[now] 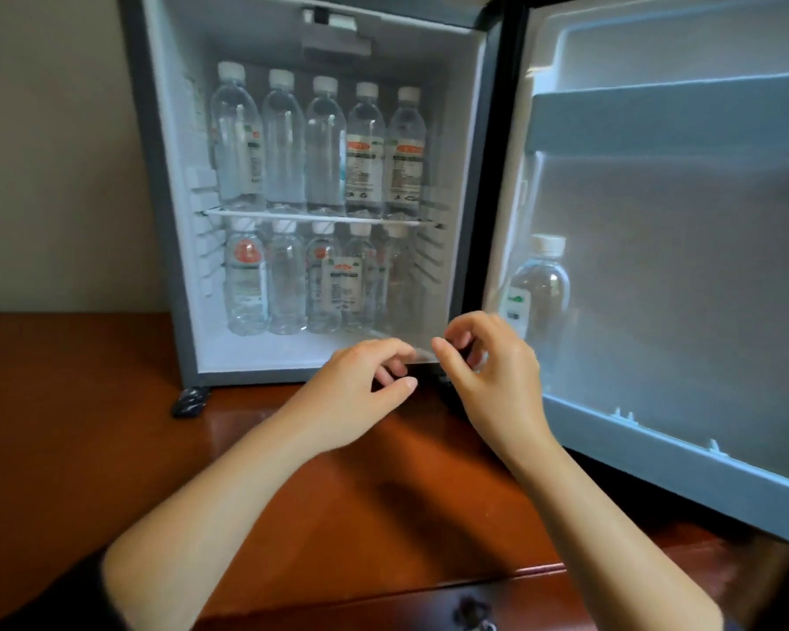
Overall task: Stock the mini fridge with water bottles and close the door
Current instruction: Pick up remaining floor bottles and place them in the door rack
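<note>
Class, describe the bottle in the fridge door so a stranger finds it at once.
The mini fridge stands with its door open to the right. Low on the door's inner side stands one bottle, alone; the others stand in rows inside.

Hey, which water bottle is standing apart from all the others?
The lone bottle standing in the open door, near the hinge. All the others stand in two rows inside the fridge cabinet.

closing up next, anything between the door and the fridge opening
Yes: the left hand and right hand sit at the lower front edge of the fridge by the hinge, in the closing path of the open door.
</note>
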`<action>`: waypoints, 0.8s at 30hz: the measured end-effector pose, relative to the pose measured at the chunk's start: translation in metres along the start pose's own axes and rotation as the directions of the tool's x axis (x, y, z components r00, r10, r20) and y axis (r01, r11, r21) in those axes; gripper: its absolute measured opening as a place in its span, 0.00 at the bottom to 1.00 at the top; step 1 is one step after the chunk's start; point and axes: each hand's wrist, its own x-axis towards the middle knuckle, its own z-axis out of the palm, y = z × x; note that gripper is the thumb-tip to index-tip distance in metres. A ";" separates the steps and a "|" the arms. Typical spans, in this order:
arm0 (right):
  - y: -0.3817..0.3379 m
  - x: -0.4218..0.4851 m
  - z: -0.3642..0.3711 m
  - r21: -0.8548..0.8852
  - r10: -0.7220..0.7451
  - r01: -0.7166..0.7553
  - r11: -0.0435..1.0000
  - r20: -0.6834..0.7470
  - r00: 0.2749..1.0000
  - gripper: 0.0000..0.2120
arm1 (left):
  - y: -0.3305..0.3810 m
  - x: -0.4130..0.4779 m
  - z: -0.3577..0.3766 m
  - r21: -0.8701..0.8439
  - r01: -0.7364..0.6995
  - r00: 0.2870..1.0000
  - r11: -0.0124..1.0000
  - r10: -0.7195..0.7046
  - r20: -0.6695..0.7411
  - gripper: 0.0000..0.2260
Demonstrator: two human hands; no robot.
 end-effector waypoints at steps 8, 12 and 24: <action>-0.066 -0.023 0.089 0.051 -0.098 0.084 0.995 0.434 0.896 0.05 | -0.049 -0.095 -0.082 0.217 0.291 0.956 0.932 -0.288 -0.046 0.12; -0.111 -0.047 0.134 0.153 -0.239 0.185 0.971 0.546 0.803 0.04 | -0.069 -0.158 -0.123 0.261 0.472 0.881 0.842 -0.451 -0.142 0.12; -0.277 -0.159 0.237 0.546 -0.616 0.290 0.786 0.654 0.438 0.03 | -0.094 -0.382 -0.206 0.195 0.830 0.551 0.522 -0.720 -0.421 0.12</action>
